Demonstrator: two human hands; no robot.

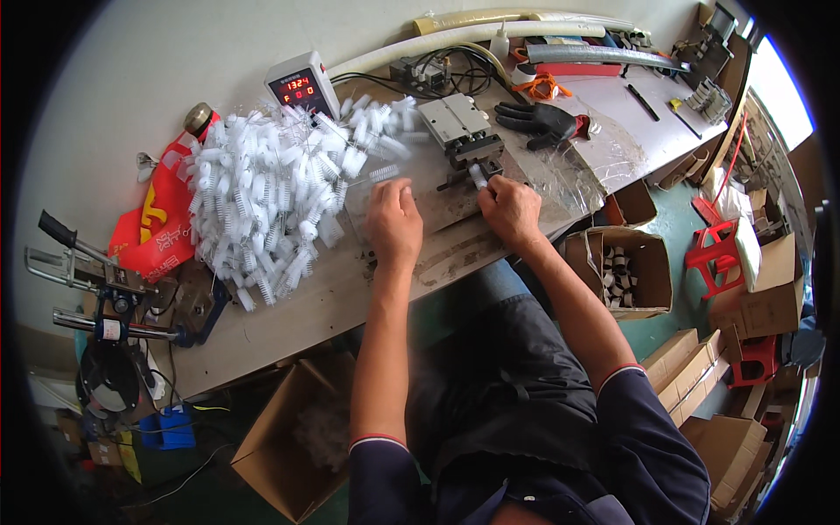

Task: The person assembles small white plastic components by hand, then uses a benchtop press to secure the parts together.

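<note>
My right hand (512, 212) is closed at the front of a small metal clamping machine (457, 122). Its thumb and fingers pinch the end of a white bristle brush (477, 176), whose other end meets the machine's jaws. Over the bench, my left hand (395, 220) has its fingers curled together, and whatever they may hold is hidden. A single white brush (383, 173) lies just beyond those fingertips; I cannot tell whether they touch it. To the left, a large heap of white bristle brushes (262, 188) with thin wire stems covers the bench.
Behind the heap stands a counter box (303, 85) with a red display. A black glove (538, 122) lies right of the machine. A lever press (118, 302) is at the far left. Cardboard boxes (652, 271) (284, 437) and a red stool (716, 256) stand below the bench.
</note>
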